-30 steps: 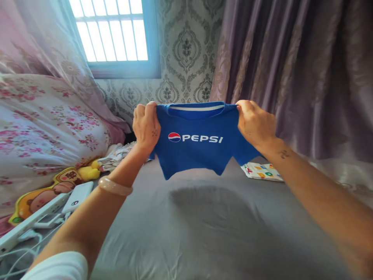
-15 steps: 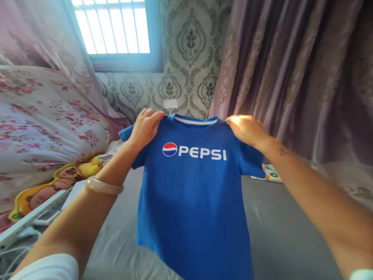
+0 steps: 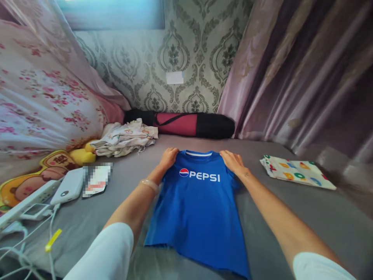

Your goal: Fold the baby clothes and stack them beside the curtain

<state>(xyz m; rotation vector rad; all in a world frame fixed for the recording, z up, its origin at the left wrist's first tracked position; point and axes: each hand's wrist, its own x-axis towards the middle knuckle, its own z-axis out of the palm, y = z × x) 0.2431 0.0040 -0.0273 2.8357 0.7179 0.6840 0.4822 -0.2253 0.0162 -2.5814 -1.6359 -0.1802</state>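
A blue T-shirt (image 3: 201, 214) with a white PEPSI print and round logo is spread front side up, low over the grey bed sheet (image 3: 122, 217). My left hand (image 3: 169, 157) grips its left shoulder beside the collar, fingers closed on the cloth. At the other shoulder, my right hand (image 3: 231, 159) pinches the fabric in the same way. The lower hem slants, its right corner nearest to me. Both sleeves are partly hidden by my hands and forearms.
A folded printed cloth (image 3: 300, 173) lies at right. Crumpled pale clothes (image 3: 125, 138) sit at back left, before a black and red long bag (image 3: 180, 124). A power strip (image 3: 32, 202), power bank (image 3: 68, 186), pixelated object (image 3: 96, 179), cables and yellow cushion (image 3: 32, 182) lie left.
Both hands have brought the T-shirt down from a raised, hanging position to the bed, still gripping its shoulders. The view has tilted downward, showing more of the bed.
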